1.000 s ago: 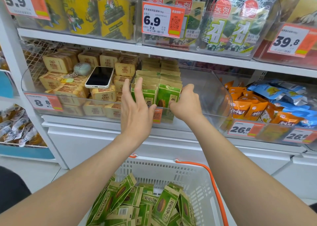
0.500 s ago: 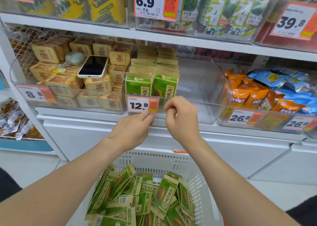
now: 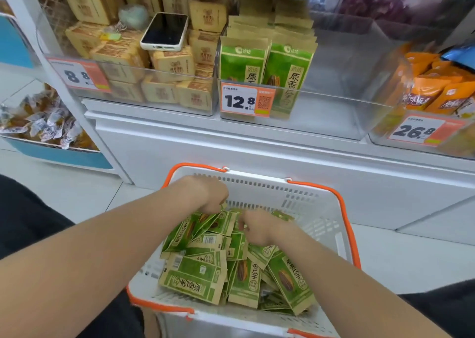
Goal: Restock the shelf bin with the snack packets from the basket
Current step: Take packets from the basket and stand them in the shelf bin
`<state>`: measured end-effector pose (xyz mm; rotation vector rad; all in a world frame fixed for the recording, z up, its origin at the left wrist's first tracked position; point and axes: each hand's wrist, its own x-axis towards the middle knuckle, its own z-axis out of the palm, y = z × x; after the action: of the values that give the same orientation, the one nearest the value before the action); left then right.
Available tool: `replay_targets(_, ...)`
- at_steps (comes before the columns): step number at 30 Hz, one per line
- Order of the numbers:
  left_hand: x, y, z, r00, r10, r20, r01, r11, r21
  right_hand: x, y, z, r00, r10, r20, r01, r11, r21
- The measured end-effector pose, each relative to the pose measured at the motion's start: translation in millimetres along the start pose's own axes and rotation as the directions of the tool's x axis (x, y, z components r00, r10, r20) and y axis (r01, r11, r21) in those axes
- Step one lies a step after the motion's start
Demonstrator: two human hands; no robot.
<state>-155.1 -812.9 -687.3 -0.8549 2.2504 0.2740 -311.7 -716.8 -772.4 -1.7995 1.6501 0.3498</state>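
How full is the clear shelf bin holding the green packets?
Partly full: green packets stand in two rows at the left; the right of the bin is bare.

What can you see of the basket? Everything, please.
The basket is white plastic and rectangular, with slotted walls and two orange handles folded down along the rim. It sits upright, low in front of the white shelf base. A loose heap of green snack packets fills its near part, and the far right corner is bare. The left grip and right grip reach in among the packets. What it stands on is hidden.
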Motion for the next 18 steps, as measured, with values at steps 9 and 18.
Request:
replay_targets(9,-7.5,7.6,-9.3,0.997,0.068,-0.039,-0.072,0.99,-0.124,10.8,-13.7,46.7,0.978,0.178,0.105,-0.2,0.944,0.262)
replay_targets(18,-9.6,9.5,-16.8,0.997,0.072,-0.03,-0.075,0.988,-0.132,-4.5,-2.2,19.2,0.905,0.368,-0.214,-0.229,0.844,0.485)
